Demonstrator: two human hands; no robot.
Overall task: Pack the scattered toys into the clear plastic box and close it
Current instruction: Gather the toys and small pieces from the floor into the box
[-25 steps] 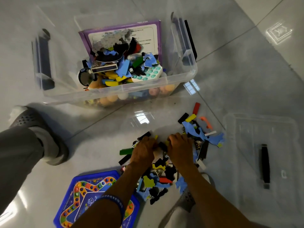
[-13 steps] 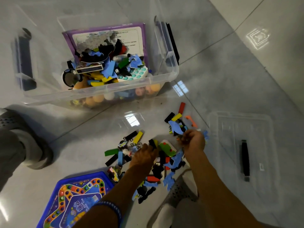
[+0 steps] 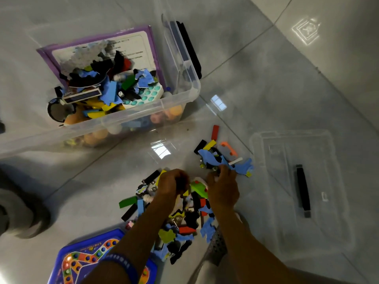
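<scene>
The clear plastic box (image 3: 180,97) stands open at the upper left, holding a purple board, foam pieces, balls and a teal bubble toy. A pile of scattered toy pieces (image 3: 184,222) lies on the floor in front of me. My left hand (image 3: 172,185) curls down over pieces at the top of the pile and grips some. My right hand (image 3: 222,187) reaches to the pile's right end, its fingertips curled on blue foam pieces (image 3: 213,158). The clear lid (image 3: 328,201) with a black handle (image 3: 303,189) lies flat at the right.
A blue board game tray (image 3: 82,261) lies at the bottom left, partly under my left forearm. A grey shoe (image 3: 22,214) is at the left edge, and another foot (image 3: 217,247) sits under my right arm. Glossy grey tiles surround everything.
The view shifted, so the box sits further left. My right hand came down from the far right pieces toward the pile's middle, and my left hand moved up along the pile.
</scene>
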